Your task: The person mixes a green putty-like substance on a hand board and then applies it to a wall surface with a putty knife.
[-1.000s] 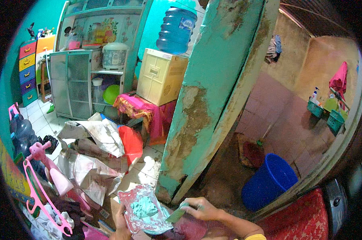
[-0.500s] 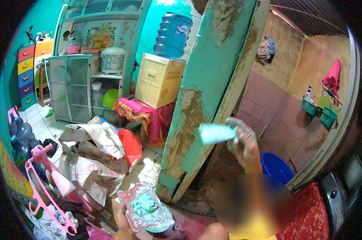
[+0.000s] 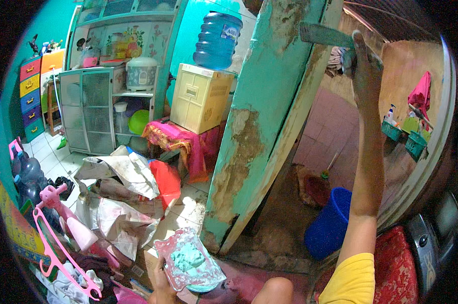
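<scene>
Scraper (image 3: pixel 326 35) is up high in your right hand (image 3: pixel 365 63), its blade pointing left across the right edge of the green pillar (image 3: pixel 277 86); whether the two touch, I cannot tell. Your right fingers are closed on its right end, and your arm rises from a yellow sleeve (image 3: pixel 354 278). Low and near, your left hand (image 3: pixel 161 282) has its fingers gripping the left edge of a tray (image 3: pixel 169 248), which carries a mound of pale green paste (image 3: pixel 188 257). The tray sits just left of the pillar's foot, near your bare knee (image 3: pixel 277 291). A bare brown patch (image 3: pixel 246 137) runs down the pillar's face. To the right stands a blue bucket (image 3: pixel 326 228); to the left lie crumpled sacks (image 3: pixel 120 218), with a pink hanger (image 3: pixel 49 248) nearer you.
</scene>
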Demonstrator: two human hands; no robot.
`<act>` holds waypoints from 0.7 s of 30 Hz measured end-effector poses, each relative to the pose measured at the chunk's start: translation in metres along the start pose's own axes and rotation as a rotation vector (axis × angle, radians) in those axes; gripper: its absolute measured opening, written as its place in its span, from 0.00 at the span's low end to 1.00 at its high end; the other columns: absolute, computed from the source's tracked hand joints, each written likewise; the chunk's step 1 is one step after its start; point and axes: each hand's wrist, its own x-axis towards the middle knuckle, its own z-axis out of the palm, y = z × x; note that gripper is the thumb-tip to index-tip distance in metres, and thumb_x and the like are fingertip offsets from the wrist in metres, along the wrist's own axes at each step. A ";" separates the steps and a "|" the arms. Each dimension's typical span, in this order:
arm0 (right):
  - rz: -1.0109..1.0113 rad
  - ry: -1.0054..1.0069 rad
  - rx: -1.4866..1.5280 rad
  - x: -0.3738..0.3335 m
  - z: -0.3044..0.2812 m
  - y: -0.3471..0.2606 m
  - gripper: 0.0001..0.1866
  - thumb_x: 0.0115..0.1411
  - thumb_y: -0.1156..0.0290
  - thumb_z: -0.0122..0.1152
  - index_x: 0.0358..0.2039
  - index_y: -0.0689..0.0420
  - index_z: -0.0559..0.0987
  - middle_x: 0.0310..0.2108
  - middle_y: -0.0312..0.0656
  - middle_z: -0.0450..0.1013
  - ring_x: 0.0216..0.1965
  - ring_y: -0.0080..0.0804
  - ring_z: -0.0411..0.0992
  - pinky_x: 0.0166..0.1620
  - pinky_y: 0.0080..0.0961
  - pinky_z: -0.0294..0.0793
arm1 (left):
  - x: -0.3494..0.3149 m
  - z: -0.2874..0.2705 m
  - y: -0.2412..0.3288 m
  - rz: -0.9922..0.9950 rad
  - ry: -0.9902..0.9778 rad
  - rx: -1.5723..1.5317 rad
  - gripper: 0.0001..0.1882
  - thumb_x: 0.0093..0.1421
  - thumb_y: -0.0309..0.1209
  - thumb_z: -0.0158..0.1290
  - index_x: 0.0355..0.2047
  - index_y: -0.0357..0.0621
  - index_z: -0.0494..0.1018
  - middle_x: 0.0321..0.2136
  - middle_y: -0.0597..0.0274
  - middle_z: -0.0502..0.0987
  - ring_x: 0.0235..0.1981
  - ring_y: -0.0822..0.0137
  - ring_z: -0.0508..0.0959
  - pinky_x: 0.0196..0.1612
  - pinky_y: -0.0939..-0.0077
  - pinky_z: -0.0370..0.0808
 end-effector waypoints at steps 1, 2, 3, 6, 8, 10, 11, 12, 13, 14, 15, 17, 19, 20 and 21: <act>0.020 0.001 0.067 0.010 0.001 0.007 0.18 0.59 0.58 0.49 0.16 0.54 0.69 0.10 0.31 0.60 0.12 0.15 0.56 0.16 0.13 0.55 | 0.001 -0.004 0.000 0.018 0.004 0.010 0.23 0.60 0.41 0.38 0.51 0.39 0.60 0.46 0.51 0.68 0.47 0.52 0.68 0.50 0.55 0.65; 0.029 -0.023 0.073 0.020 -0.001 0.015 0.18 0.58 0.57 0.50 0.16 0.54 0.69 0.10 0.31 0.61 0.11 0.16 0.56 0.16 0.14 0.55 | 0.001 -0.005 0.000 0.032 0.005 0.018 0.23 0.60 0.41 0.38 0.51 0.39 0.60 0.46 0.51 0.68 0.47 0.52 0.68 0.50 0.55 0.65; 0.038 -0.047 0.078 0.029 -0.004 0.026 0.18 0.58 0.57 0.51 0.16 0.54 0.69 0.11 0.31 0.61 0.11 0.16 0.56 0.16 0.14 0.55 | 0.001 -0.005 -0.001 0.035 0.006 0.022 0.23 0.60 0.41 0.38 0.51 0.39 0.60 0.46 0.51 0.68 0.47 0.52 0.68 0.50 0.55 0.65; 0.052 -0.056 0.234 0.025 0.004 0.039 0.18 0.57 0.57 0.52 0.16 0.54 0.69 0.11 0.32 0.63 0.11 0.17 0.57 0.15 0.15 0.56 | -0.001 -0.001 0.000 0.065 0.012 0.041 0.23 0.60 0.41 0.38 0.51 0.39 0.59 0.46 0.51 0.68 0.47 0.52 0.68 0.51 0.55 0.65; 0.072 -0.019 0.333 0.019 0.011 0.043 0.18 0.57 0.57 0.52 0.16 0.55 0.69 0.11 0.33 0.63 0.11 0.18 0.57 0.15 0.16 0.56 | -0.003 0.001 0.000 0.080 0.009 0.047 0.23 0.60 0.41 0.38 0.51 0.39 0.59 0.46 0.51 0.68 0.47 0.52 0.68 0.51 0.55 0.65; 0.113 0.039 0.382 0.014 0.015 0.048 0.17 0.57 0.58 0.52 0.17 0.55 0.70 0.12 0.34 0.64 0.11 0.18 0.58 0.15 0.16 0.56 | -0.004 0.004 -0.001 0.095 0.011 0.059 0.23 0.60 0.41 0.38 0.51 0.39 0.59 0.46 0.51 0.67 0.47 0.52 0.68 0.51 0.55 0.65; 0.104 0.046 0.381 0.013 0.016 0.052 0.17 0.57 0.58 0.52 0.17 0.55 0.70 0.12 0.34 0.64 0.11 0.18 0.58 0.15 0.16 0.56 | -0.004 0.005 -0.001 0.104 0.010 0.065 0.23 0.60 0.41 0.38 0.51 0.39 0.59 0.46 0.51 0.67 0.47 0.52 0.68 0.51 0.55 0.65; 0.095 0.054 0.379 0.013 0.016 0.057 0.17 0.57 0.58 0.52 0.18 0.55 0.70 0.13 0.34 0.64 0.12 0.18 0.58 0.15 0.17 0.56 | -0.005 0.007 -0.001 0.112 0.009 0.070 0.23 0.60 0.41 0.38 0.51 0.39 0.59 0.46 0.51 0.67 0.47 0.52 0.68 0.51 0.55 0.65; 0.086 0.061 0.375 0.012 0.016 0.059 0.16 0.58 0.59 0.52 0.18 0.55 0.71 0.13 0.34 0.64 0.12 0.18 0.58 0.16 0.17 0.56 | -0.005 0.009 -0.001 0.121 0.014 0.071 0.23 0.60 0.41 0.38 0.51 0.39 0.59 0.46 0.51 0.67 0.47 0.52 0.68 0.51 0.56 0.64; 0.081 0.061 0.382 0.010 0.017 0.061 0.16 0.58 0.59 0.52 0.18 0.55 0.71 0.13 0.34 0.65 0.12 0.18 0.58 0.16 0.17 0.56 | -0.005 0.010 -0.002 0.133 0.016 0.088 0.23 0.60 0.41 0.38 0.51 0.40 0.59 0.46 0.51 0.67 0.47 0.52 0.68 0.51 0.55 0.65; 0.077 0.060 0.389 0.008 0.018 0.062 0.15 0.58 0.59 0.52 0.19 0.55 0.71 0.13 0.33 0.65 0.13 0.18 0.59 0.16 0.17 0.56 | -0.005 0.011 -0.002 0.144 0.018 0.105 0.23 0.60 0.42 0.38 0.51 0.40 0.59 0.47 0.51 0.67 0.47 0.52 0.68 0.51 0.55 0.65; 0.056 0.074 0.412 0.008 0.018 0.067 0.15 0.58 0.60 0.52 0.20 0.55 0.72 0.14 0.33 0.65 0.13 0.18 0.59 0.17 0.17 0.55 | -0.003 0.010 -0.002 0.150 0.013 0.106 0.23 0.60 0.42 0.38 0.51 0.40 0.59 0.47 0.51 0.67 0.48 0.52 0.68 0.51 0.55 0.65; 0.028 0.100 0.441 0.010 0.020 0.077 0.14 0.58 0.60 0.52 0.21 0.55 0.72 0.14 0.32 0.65 0.14 0.17 0.59 0.17 0.16 0.55 | 0.002 -0.003 -0.002 0.137 0.002 0.072 0.24 0.60 0.42 0.37 0.52 0.41 0.59 0.47 0.51 0.67 0.47 0.52 0.68 0.50 0.54 0.65; 0.027 0.120 0.422 0.009 0.021 0.078 0.13 0.58 0.61 0.52 0.21 0.55 0.72 0.14 0.32 0.65 0.14 0.17 0.59 0.17 0.16 0.55 | 0.004 -0.009 -0.002 0.134 0.016 0.070 0.24 0.60 0.42 0.37 0.52 0.40 0.58 0.47 0.51 0.66 0.48 0.51 0.68 0.50 0.54 0.64; 0.026 0.140 0.403 0.008 0.023 0.080 0.13 0.58 0.61 0.52 0.21 0.55 0.72 0.15 0.32 0.65 0.14 0.17 0.59 0.18 0.15 0.55 | 0.006 -0.016 -0.002 0.131 0.030 0.069 0.24 0.60 0.42 0.37 0.52 0.40 0.58 0.47 0.50 0.66 0.48 0.51 0.68 0.51 0.54 0.64</act>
